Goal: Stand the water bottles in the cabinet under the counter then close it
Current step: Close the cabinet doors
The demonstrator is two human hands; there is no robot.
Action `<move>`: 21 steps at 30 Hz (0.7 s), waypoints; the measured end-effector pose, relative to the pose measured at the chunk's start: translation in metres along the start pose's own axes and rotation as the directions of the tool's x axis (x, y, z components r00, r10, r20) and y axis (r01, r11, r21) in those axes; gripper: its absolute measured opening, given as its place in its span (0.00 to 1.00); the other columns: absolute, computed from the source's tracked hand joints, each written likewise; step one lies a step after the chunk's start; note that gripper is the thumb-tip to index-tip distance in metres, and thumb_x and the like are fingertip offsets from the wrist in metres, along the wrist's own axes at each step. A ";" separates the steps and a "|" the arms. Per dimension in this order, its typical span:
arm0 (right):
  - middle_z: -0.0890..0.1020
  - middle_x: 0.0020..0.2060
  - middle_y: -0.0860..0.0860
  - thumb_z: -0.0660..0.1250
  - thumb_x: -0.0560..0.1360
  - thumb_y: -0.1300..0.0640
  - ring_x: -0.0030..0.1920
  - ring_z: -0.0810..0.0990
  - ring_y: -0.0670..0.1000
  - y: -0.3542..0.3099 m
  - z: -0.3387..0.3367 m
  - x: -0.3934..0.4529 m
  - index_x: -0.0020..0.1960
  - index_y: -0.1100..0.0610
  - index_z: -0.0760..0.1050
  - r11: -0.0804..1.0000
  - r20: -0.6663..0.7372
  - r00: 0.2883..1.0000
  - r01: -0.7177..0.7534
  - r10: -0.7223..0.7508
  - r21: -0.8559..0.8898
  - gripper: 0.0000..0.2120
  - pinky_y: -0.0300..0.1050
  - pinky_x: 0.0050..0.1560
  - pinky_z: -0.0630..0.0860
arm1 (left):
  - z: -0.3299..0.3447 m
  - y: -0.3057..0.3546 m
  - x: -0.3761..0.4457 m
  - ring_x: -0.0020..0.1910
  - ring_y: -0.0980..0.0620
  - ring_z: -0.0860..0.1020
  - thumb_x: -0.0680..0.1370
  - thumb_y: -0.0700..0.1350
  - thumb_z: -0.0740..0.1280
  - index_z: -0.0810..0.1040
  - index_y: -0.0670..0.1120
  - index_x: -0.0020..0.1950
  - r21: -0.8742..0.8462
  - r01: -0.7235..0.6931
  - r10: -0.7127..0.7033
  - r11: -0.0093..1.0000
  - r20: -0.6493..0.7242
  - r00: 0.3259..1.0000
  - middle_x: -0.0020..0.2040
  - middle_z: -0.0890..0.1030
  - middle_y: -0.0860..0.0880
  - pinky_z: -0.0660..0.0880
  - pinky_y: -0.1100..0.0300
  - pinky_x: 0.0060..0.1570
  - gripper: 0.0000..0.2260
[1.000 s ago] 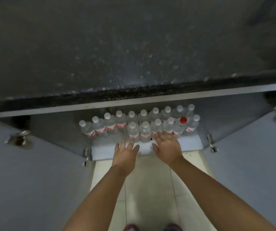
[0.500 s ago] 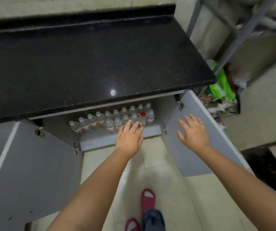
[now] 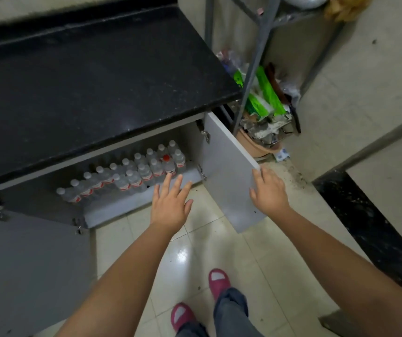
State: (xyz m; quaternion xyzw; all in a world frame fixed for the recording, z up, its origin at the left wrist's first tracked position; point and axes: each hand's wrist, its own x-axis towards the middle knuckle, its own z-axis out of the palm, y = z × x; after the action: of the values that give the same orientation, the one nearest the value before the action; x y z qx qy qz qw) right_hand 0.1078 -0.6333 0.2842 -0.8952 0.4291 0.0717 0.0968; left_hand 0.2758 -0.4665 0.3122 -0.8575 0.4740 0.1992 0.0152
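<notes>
Down under the black bench (image 3: 93, 76), the cabinet (image 3: 132, 200) stands open with both doors swung out. The water bottles (image 3: 132, 173) stand upright inside it in two rows, close together. Most have white caps, and one near the right end has a red cap (image 3: 166, 157).

The right door (image 3: 229, 181) sticks out toward the person. The right hand (image 3: 269, 190) grasps its outer edge, with the fingers wrapped behind the edge and the thumb on the front. The left hand (image 3: 172, 203) floats in front of the cabinet with its fingers spread and loose, holding nothing. The left door (image 3: 29, 268) hangs wide open at the near left.

To the right of the bench stands a metal rack (image 3: 253, 69). Behind it are green packets (image 3: 265, 98) and a pink tub (image 3: 255, 144) full of scraps. On the tiled floor (image 3: 190, 251) near the bottom are two pink slippers (image 3: 217, 280).

Half a second ago the right hand lay flat and open on the inside face of the right door. Now it has slid out to the edge and taken hold. The left hand has stayed in about the same spot, in front of the bottles. The view has also turned a little to the right.
</notes>
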 end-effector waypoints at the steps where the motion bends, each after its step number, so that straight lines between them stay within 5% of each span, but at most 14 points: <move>1: 0.57 0.74 0.64 0.60 0.77 0.59 0.72 0.61 0.62 0.003 0.000 0.000 0.72 0.65 0.59 1.000 -0.009 1.000 0.021 -0.021 -0.017 0.25 0.56 0.68 0.64 | 0.002 0.002 0.000 0.78 0.46 0.42 0.82 0.53 0.49 0.51 0.52 0.76 0.002 0.010 -0.010 1.000 0.008 1.000 0.79 0.48 0.50 0.43 0.48 0.77 0.22; 4: 0.65 0.70 0.68 0.67 0.72 0.62 0.63 0.72 0.66 0.002 0.003 0.001 0.66 0.69 0.67 0.997 -0.008 0.998 0.069 -0.069 -0.033 0.24 0.57 0.57 0.75 | 0.007 0.008 0.001 0.78 0.46 0.42 0.83 0.53 0.48 0.51 0.51 0.77 -0.009 0.060 -0.059 0.998 0.036 0.998 0.79 0.48 0.50 0.44 0.48 0.77 0.22; 6: 0.79 0.56 0.71 0.77 0.59 0.63 0.44 0.82 0.65 -0.005 0.002 0.000 0.56 0.69 0.76 0.992 0.085 0.991 0.109 -0.103 -0.065 0.27 0.50 0.36 0.81 | 0.013 0.009 0.000 0.78 0.46 0.42 0.83 0.52 0.49 0.51 0.51 0.77 -0.021 0.082 -0.081 0.996 0.032 0.996 0.79 0.48 0.50 0.44 0.49 0.77 0.22; 8: 0.83 0.45 0.70 0.75 0.53 0.64 0.32 0.82 0.61 -0.012 0.008 -0.006 0.49 0.66 0.75 0.971 0.078 0.977 0.205 -0.197 -0.120 0.25 0.42 0.25 0.78 | 0.017 0.005 -0.003 0.78 0.46 0.43 0.83 0.52 0.49 0.52 0.50 0.76 -0.044 0.110 -0.109 0.993 0.028 0.994 0.79 0.49 0.50 0.45 0.48 0.77 0.22; 10: 0.82 0.47 0.72 0.71 0.55 0.62 0.34 0.83 0.63 -0.028 0.020 -0.017 0.49 0.65 0.74 0.946 0.086 0.954 0.297 -0.288 -0.132 0.22 0.44 0.29 0.80 | 0.021 -0.005 -0.010 0.78 0.46 0.44 0.83 0.51 0.50 0.53 0.50 0.76 -0.075 0.161 -0.159 0.984 0.032 0.987 0.79 0.50 0.50 0.45 0.48 0.77 0.22; 12: 0.76 0.57 0.75 0.77 0.53 0.57 0.50 0.81 0.71 -0.057 0.027 -0.031 0.49 0.65 0.80 0.934 0.197 0.926 0.345 -0.322 -0.097 0.26 0.58 0.45 0.81 | 0.024 -0.019 -0.020 0.78 0.46 0.44 0.83 0.51 0.50 0.54 0.49 0.76 -0.092 0.219 -0.217 0.971 0.032 0.976 0.79 0.50 0.49 0.46 0.48 0.77 0.22; 14: 0.57 0.71 0.74 0.73 0.65 0.52 0.70 0.58 0.75 -0.095 0.026 -0.037 0.63 0.64 0.73 0.941 0.235 0.916 0.337 -0.326 -0.009 0.30 0.66 0.69 0.60 | 0.028 -0.038 -0.033 0.78 0.45 0.45 0.83 0.50 0.51 0.56 0.48 0.76 -0.107 0.280 -0.279 0.954 0.021 0.960 0.79 0.52 0.49 0.46 0.47 0.76 0.21; 16: 0.43 0.75 0.67 0.62 0.75 0.49 0.74 0.40 0.70 -0.132 0.027 -0.036 0.72 0.62 0.61 0.946 0.270 0.909 0.323 -0.316 0.019 0.30 0.60 0.73 0.36 | 0.030 -0.058 -0.047 0.78 0.45 0.45 0.82 0.50 0.51 0.56 0.48 0.76 -0.114 0.340 -0.340 0.933 0.017 0.940 0.79 0.52 0.49 0.47 0.47 0.76 0.21; 18: 0.51 0.75 0.67 0.64 0.74 0.48 0.75 0.46 0.69 -0.161 0.034 -0.030 0.68 0.63 0.66 0.920 0.230 0.895 0.391 -0.383 0.007 0.29 0.60 0.70 0.35 | 0.032 -0.081 -0.062 0.78 0.45 0.45 0.82 0.53 0.48 0.56 0.49 0.76 -0.099 0.396 -0.396 0.913 0.024 0.918 0.79 0.52 0.49 0.47 0.47 0.76 0.22; 21: 0.78 0.60 0.66 0.76 0.61 0.47 0.64 0.74 0.67 -0.199 0.043 -0.016 0.49 0.64 0.81 0.823 0.216 0.816 0.562 -0.536 -0.084 0.24 0.70 0.63 0.64 | 0.029 -0.119 -0.081 0.78 0.45 0.44 0.80 0.56 0.42 0.54 0.49 0.76 -0.092 0.474 -0.476 0.876 0.006 0.880 0.79 0.52 0.48 0.46 0.47 0.77 0.26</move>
State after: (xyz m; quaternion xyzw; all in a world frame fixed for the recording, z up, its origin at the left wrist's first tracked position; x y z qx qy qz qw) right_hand 0.2512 -0.4891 0.2680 -0.9750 0.1352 0.1533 0.0876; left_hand 0.3254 -0.3295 0.2948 -0.9490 0.2399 0.2036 0.0205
